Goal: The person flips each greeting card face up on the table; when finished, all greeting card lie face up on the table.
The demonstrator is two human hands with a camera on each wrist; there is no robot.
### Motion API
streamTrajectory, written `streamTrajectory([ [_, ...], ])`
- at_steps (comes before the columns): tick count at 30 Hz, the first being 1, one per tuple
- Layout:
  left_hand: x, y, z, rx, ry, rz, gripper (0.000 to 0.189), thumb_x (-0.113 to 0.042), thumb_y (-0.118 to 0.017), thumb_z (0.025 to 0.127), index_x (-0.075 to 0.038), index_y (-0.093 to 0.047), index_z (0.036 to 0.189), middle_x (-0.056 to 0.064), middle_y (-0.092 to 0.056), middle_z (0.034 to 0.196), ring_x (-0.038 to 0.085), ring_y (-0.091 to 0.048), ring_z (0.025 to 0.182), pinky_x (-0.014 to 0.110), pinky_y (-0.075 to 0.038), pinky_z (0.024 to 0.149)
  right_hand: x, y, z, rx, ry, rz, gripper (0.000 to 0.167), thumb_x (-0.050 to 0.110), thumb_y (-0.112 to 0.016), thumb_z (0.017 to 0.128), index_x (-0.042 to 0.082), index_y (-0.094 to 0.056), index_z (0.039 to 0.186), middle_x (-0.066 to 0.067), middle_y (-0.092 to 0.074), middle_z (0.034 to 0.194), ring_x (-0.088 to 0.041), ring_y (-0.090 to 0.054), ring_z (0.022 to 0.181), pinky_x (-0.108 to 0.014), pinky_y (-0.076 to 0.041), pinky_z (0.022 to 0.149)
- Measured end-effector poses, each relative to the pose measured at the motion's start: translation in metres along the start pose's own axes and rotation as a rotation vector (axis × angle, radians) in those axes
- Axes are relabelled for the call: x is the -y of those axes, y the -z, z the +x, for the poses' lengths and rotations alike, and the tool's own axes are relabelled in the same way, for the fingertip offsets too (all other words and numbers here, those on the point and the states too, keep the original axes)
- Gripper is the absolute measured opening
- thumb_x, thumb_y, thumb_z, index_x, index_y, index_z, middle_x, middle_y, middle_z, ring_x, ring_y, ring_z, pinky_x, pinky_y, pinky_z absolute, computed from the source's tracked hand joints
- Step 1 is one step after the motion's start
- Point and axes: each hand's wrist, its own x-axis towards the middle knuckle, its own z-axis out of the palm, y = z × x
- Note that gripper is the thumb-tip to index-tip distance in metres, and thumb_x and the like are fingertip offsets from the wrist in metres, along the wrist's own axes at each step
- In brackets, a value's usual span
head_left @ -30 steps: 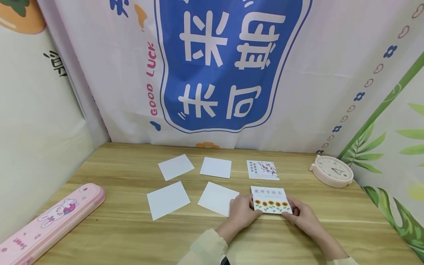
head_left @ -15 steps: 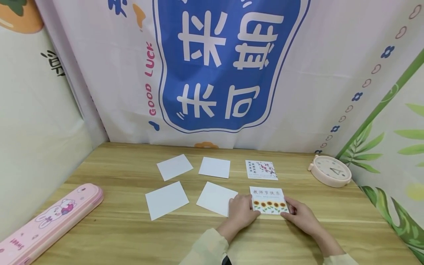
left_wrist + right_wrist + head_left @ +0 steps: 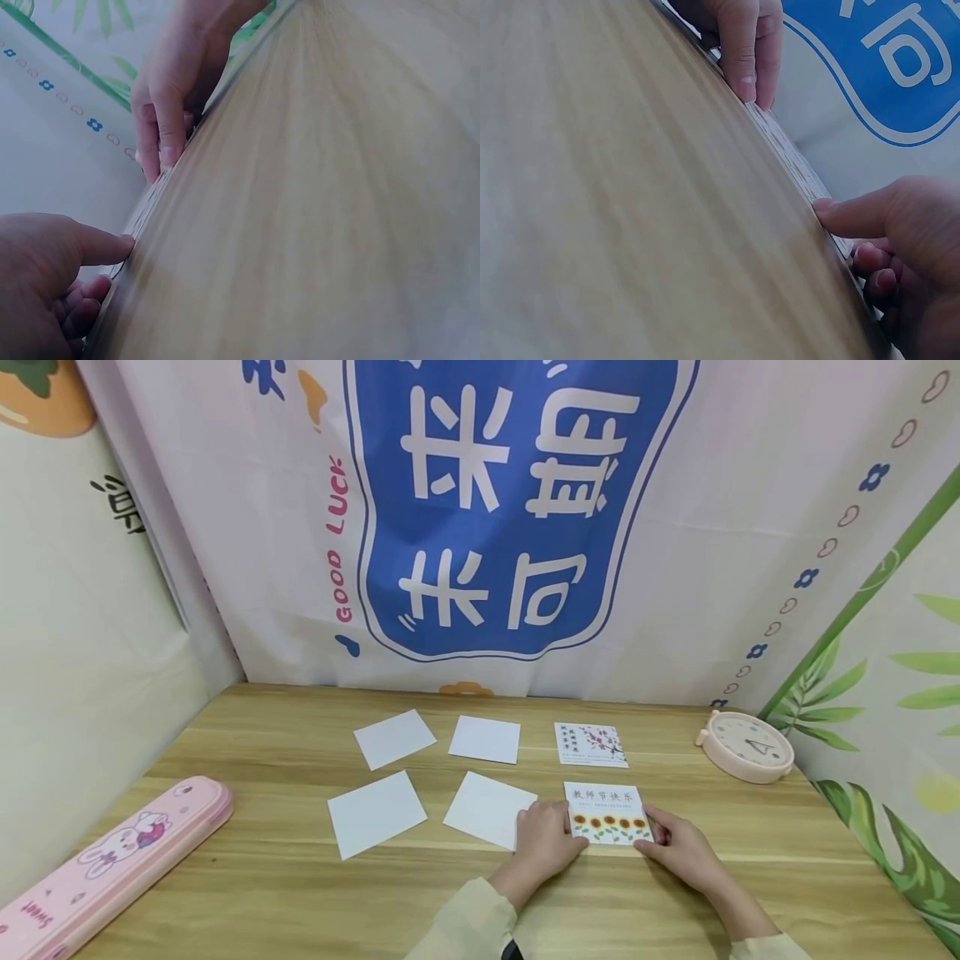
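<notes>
A greeting card (image 3: 609,815) with sunflowers and Chinese writing lies face up at the right of the table. My left hand (image 3: 546,837) holds it by the left side, thumb at the near left corner. On the opposite side my right hand (image 3: 684,852) grips it, thumb at the near right corner and the other fingers curled by the edge. From the right wrist, the card (image 3: 791,161) shows as a thin, layered-looking white strip between both thumbs. Just behind it is a second card (image 3: 591,745) with pink blossoms. A blank white card (image 3: 491,810) lies beside my left hand, partly covered by it.
More blank white cards (image 3: 377,814) lie on the left half of the wooden table (image 3: 300,902). A pink rabbit pencil case (image 3: 120,860) is at the left edge. A round pink clock (image 3: 748,746) sits at the back right. Printed cloths (image 3: 285,568) hang around the table.
The whole head view has shifted slightly, so things appear a little further left. Both hands stay on the sunflower card, which keeps its place on the table.
</notes>
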Motion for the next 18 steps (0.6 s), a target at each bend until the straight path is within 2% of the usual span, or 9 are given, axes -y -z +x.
streamTrajectory([
  [4, 0.0, 0.001, 0.0, -0.008, 0.001, -0.013, 0.031, -0.028, -0.072, 0.065, -0.018, -0.043, 0.056, -0.01, -0.036, 0.054, 0.009, -0.035, 0.056, 0.026, -0.026, 0.055, 0.001, 0.0, 0.0, -0.002, -0.007, 0.006, 0.061, 0.017, -0.067, 0.074, -0.012, -0.041, 0.12, -0.001, -0.04, 0.063, -0.011, -0.035, 0.053, -0.023, -0.03, 0.048],
  [7, 0.002, 0.0, 0.0, -0.023, -0.004, -0.052, 0.031, -0.027, -0.071, 0.065, -0.017, -0.043, 0.054, -0.01, -0.036, 0.053, 0.008, -0.036, 0.055, 0.026, -0.027, 0.056, -0.001, 0.003, 0.002, 0.02, -0.021, 0.055, 0.061, 0.017, -0.067, 0.074, -0.011, -0.041, 0.121, -0.002, -0.042, 0.064, -0.012, -0.037, 0.053, -0.022, -0.031, 0.047],
  [9, 0.003, 0.002, 0.0, -0.04, 0.001, -0.114, 0.031, -0.025, -0.07, 0.067, -0.016, -0.044, 0.054, -0.01, -0.036, 0.051, 0.007, -0.036, 0.053, 0.024, -0.028, 0.055, -0.001, 0.007, 0.004, 0.034, -0.037, 0.113, 0.061, 0.016, -0.067, 0.074, -0.011, -0.04, 0.121, -0.003, -0.044, 0.065, -0.012, -0.038, 0.054, -0.021, -0.032, 0.047],
  [13, 0.005, 0.01, 0.001, -0.046, 0.034, -0.324, 0.022, -0.016, -0.068, 0.07, -0.009, -0.051, 0.059, -0.009, -0.041, 0.052, 0.005, -0.036, 0.047, 0.02, -0.031, 0.048, 0.007, 0.017, 0.006, 0.039, -0.034, 0.207, 0.062, 0.017, -0.065, 0.076, -0.013, -0.036, 0.122, -0.006, -0.048, 0.071, -0.013, -0.042, 0.059, -0.021, -0.035, 0.049],
  [15, 0.006, 0.018, 0.003, -0.043, 0.055, -0.414, 0.015, -0.014, -0.068, 0.071, -0.001, -0.059, 0.075, -0.008, -0.045, 0.057, 0.004, -0.039, 0.05, 0.019, -0.034, 0.047, 0.015, 0.022, 0.007, 0.035, -0.024, 0.233, 0.064, 0.018, -0.064, 0.077, -0.012, -0.034, 0.125, -0.007, -0.049, 0.075, -0.014, -0.043, 0.063, -0.021, -0.037, 0.052],
  [18, 0.011, 0.031, 0.005, -0.049, 0.069, -0.471, 0.035, -0.015, -0.068, 0.072, 0.006, -0.058, 0.099, -0.006, -0.051, 0.065, 0.006, -0.045, 0.059, 0.02, -0.038, 0.053, 0.029, 0.024, 0.008, 0.052, -0.002, 0.255, 0.064, 0.02, -0.064, 0.078, -0.006, -0.033, 0.128, -0.008, -0.051, 0.081, -0.016, -0.045, 0.069, -0.023, -0.039, 0.056],
])
